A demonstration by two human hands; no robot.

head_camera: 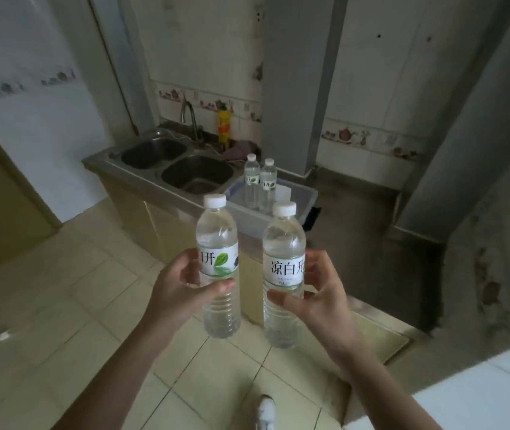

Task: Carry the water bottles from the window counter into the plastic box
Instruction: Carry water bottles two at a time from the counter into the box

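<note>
Your steel counter (129, 178) carries a clear plastic box (305, 200) beside the double sink (198, 175). Two bottles (260, 184) stand upright inside.

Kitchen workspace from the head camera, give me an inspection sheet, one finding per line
Surface: steel sink counter with two basins.
Job's things: plastic box right of the sink holds two upright water bottles; two more are being carried.
Clutter: yellow bottle and a crumpled cloth behind the sink.
Grippers: left hand holds the left bottle; right hand holds the right bottle, fingers wrapped at label height.
Cables: nothing seen.
Surroundings: tiled floor, tiled walls, faucet, white shoe below.
</note>
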